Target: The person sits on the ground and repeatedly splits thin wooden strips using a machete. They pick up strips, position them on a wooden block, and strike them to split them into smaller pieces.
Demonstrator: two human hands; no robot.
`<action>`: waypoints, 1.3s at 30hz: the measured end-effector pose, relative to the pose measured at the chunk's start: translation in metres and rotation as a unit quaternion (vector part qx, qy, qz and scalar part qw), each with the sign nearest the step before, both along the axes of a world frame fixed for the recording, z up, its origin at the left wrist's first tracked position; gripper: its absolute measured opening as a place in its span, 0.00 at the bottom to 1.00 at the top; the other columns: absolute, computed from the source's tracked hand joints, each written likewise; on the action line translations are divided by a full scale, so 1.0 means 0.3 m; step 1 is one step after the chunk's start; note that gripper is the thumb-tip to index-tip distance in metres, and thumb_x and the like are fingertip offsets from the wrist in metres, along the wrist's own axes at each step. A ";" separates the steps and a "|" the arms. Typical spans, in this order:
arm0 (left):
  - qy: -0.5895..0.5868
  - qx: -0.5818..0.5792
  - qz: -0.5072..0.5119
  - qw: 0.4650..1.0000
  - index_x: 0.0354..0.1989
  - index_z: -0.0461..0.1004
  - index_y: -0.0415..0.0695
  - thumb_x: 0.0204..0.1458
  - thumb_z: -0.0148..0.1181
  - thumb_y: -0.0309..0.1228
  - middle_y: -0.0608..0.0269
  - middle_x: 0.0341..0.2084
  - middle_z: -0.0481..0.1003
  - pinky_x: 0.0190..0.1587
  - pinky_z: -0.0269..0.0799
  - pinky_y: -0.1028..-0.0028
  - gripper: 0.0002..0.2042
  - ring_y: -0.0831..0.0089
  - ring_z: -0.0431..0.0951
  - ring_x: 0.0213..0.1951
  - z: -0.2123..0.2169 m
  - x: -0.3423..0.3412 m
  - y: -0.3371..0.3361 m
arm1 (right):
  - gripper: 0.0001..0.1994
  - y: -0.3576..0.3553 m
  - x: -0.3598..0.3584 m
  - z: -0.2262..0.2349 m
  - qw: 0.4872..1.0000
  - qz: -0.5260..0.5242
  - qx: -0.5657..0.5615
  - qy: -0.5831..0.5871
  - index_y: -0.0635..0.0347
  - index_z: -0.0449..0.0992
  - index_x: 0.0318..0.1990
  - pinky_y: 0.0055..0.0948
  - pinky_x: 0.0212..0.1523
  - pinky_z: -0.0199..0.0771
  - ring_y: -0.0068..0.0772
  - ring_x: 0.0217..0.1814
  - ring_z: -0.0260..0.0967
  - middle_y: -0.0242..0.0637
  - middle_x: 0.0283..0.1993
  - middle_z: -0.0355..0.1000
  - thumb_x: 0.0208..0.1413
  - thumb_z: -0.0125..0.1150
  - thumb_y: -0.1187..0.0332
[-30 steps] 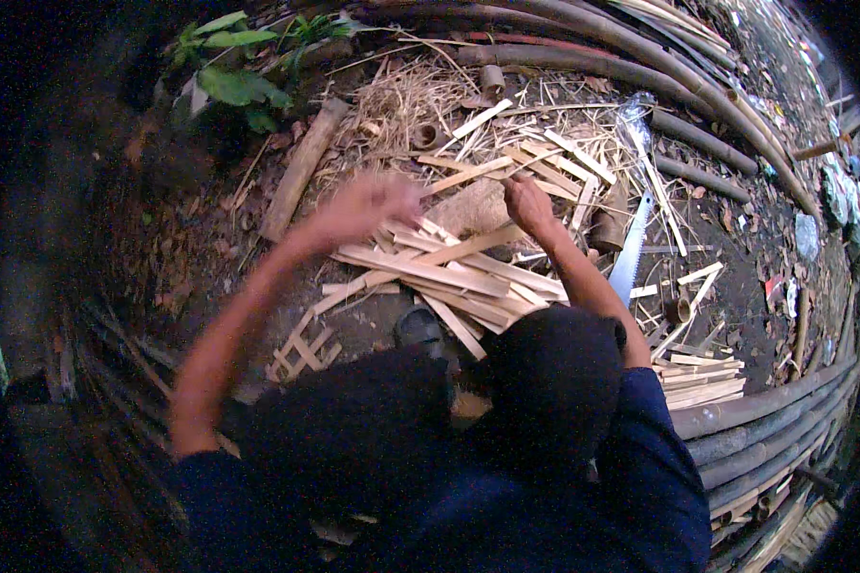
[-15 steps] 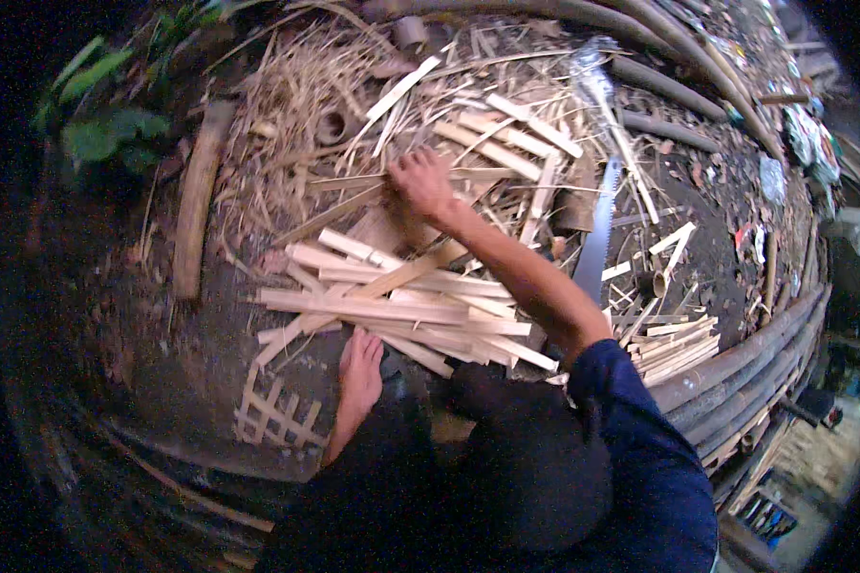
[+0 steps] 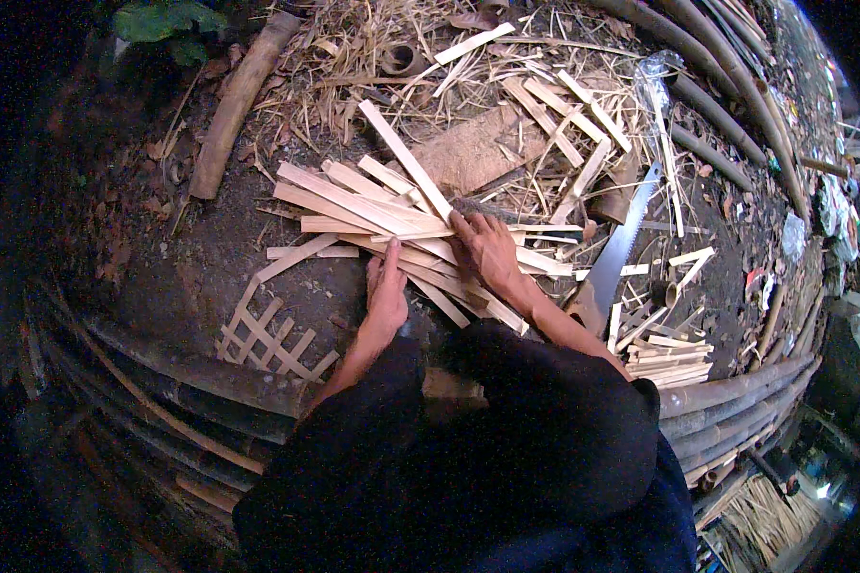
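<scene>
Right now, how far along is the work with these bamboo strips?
Done: many split bamboo strips lie piled on the ground, a small woven lattice sits at the lower left, and a tidy bundle of short strips is stacked at the right. In hand: the left hand and right hand both press on the pile. Left: most strips lie loose and unwoven, and the handsaw lies idle.

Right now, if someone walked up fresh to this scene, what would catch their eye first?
First, the fan of pale split bamboo slats spread on the dark ground at centre, with the left hand and right hand pressed flat on them. Next, the long toothed handsaw lying just right of the hands. A small woven lattice of bamboo strips sits at lower left.
</scene>
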State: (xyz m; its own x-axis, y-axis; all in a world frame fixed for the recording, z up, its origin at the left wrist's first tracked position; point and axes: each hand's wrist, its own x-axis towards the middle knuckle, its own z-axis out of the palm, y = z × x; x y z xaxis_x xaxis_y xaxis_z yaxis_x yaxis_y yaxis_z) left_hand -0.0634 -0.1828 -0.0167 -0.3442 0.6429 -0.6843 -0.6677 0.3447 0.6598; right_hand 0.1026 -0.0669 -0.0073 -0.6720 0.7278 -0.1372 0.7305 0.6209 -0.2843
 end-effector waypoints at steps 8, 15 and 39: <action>-0.014 -0.056 0.050 0.997 0.65 0.44 0.39 0.48 0.63 0.48 0.53 0.58 0.58 0.61 0.54 0.68 0.43 0.64 0.58 0.59 -0.031 0.029 0.018 | 0.17 0.166 -0.036 0.050 0.988 -0.080 -0.075 0.108 0.53 0.73 0.43 0.47 0.33 0.71 0.56 0.34 0.71 0.49 0.33 0.72 0.55 0.54 0.52; 0.377 0.015 -0.223 0.899 0.67 0.46 0.43 0.51 0.40 0.12 0.41 0.55 0.59 0.62 0.53 0.62 0.32 0.54 0.59 0.58 -0.051 0.002 -0.054 | 0.41 0.051 -0.127 0.030 0.976 -0.133 -0.161 0.057 0.65 0.57 0.57 0.51 0.42 0.70 0.64 0.41 0.71 0.62 0.35 0.73 0.50 0.48 0.34; 0.012 0.026 0.062 0.998 0.63 0.55 0.39 0.49 0.57 0.52 0.49 0.57 0.63 0.60 0.61 0.60 0.38 0.60 0.66 0.58 0.274 -0.734 0.115 | 0.34 -0.073 -0.705 0.127 0.915 0.071 -0.199 0.344 0.70 0.59 0.59 0.48 0.61 0.54 0.60 0.61 0.54 0.62 0.57 0.58 0.58 0.44 0.45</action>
State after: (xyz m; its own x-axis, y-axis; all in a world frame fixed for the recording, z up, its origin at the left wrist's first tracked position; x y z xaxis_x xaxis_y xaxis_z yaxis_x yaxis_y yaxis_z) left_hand -0.2835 -0.1484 0.0655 -0.4398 0.6284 -0.6417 -0.6863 0.2257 0.6914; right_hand -0.1090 -0.0887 0.0309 -0.7826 0.6110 0.1189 0.2133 0.4427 -0.8709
